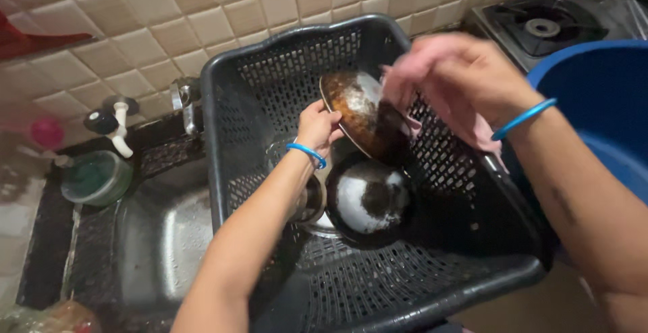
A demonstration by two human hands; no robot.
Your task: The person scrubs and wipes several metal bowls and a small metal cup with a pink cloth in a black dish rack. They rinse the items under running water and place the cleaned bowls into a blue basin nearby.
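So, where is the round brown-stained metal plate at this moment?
In the head view, the round brown-stained metal plate is held tilted over the dark grey perforated plastic basket, between the left hand and right hand, just above a round dark pan.

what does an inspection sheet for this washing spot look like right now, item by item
surface: steel sink set in a dark stone counter, wet-looking
job's things: brown-stained round plate held tilted over a dark slotted plastic basket; a dark round pan lies in the basket
clutter: green tub by the sink, white-handled tool beside it, pink blurred item at left
grippers: left hand grips the plate's edge; right hand at the plate's far side, blurred, seemingly with a pinkish cloth; a blue bangle on each wrist
cables: nothing seen
surroundings: beige tiled wall, tap, gas burner, blue bucket
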